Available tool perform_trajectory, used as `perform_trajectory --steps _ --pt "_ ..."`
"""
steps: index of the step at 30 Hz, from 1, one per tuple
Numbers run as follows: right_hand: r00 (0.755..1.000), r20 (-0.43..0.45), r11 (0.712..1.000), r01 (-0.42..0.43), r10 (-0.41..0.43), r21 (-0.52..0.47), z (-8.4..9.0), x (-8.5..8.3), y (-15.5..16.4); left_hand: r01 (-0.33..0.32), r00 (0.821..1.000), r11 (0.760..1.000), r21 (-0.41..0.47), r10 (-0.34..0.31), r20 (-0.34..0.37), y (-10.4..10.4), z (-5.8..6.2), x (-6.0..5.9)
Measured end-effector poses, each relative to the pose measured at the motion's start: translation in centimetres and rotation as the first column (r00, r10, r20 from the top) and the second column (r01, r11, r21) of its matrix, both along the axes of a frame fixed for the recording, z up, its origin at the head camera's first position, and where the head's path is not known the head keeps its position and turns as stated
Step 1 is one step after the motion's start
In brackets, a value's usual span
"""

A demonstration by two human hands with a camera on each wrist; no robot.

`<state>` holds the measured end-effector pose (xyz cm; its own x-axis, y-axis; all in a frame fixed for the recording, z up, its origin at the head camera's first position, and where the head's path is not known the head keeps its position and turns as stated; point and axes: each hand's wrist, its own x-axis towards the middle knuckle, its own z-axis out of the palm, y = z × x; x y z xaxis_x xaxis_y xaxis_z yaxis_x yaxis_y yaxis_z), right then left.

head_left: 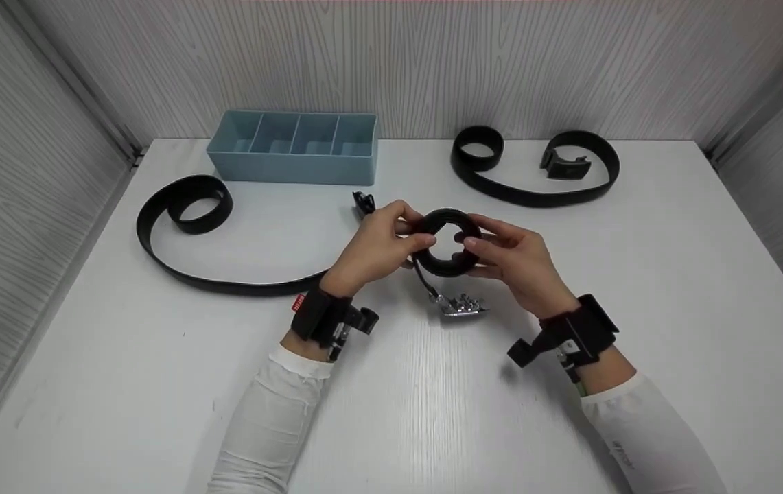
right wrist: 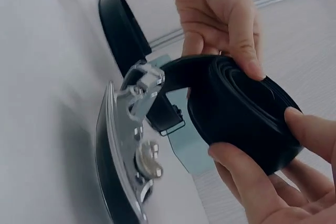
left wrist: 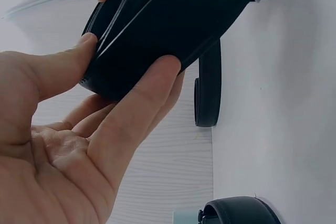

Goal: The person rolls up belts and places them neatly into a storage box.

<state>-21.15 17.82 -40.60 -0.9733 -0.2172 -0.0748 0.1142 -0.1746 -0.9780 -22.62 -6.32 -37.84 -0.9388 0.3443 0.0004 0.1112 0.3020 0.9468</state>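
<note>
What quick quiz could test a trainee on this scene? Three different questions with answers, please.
1. How many compartments does the blue tray have?
2. What is on the unrolled end of the rolled belt: (A) a key, (B) a metal buckle, or (C) a cup?
3. True or false: only one hand holds the rolled belt.

Key:
1. Four.
2. B.
3. False; the left hand and the right hand both hold it.
</note>
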Motion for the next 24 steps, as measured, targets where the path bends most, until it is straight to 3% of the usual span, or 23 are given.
perform_trajectory --steps 4,8,11,20,24 --pt "0.998 -0.035 0.993 -0.046 0.050 0.110 0.10 -0.05 0.33 0.028 1.000 0.998 -0.050 -0.028 -0.001 -0.12 0.33 0.08" --pt "0.992 -0.073 0.963 -0.084 0.106 0.255 0.42 0.01 0.54 0.073 0.997 0.990 -0.122 -0.072 0.011 -0.27 0.66 0.12" --pt "0.989 -0.084 0.950 -0.091 0.121 0.300 0.52 0.05 0.54 0.093 0.996 0.985 -0.144 -0.091 0.024 -0.32 0.69 0.11" --pt "0.999 -0.048 0.983 0.002 0.006 0.181 -0.17 -0.07 0.01 0.051 0.998 0.994 -0.100 -0.046 0.051 -0.06 0.03 -0.10" --pt "1.000 -0.018 0.992 0.004 -0.002 0.130 -0.33 -0.18 0.06 0.042 0.998 0.994 -0.101 -0.036 0.059 0.03 -0.04 -0.18"
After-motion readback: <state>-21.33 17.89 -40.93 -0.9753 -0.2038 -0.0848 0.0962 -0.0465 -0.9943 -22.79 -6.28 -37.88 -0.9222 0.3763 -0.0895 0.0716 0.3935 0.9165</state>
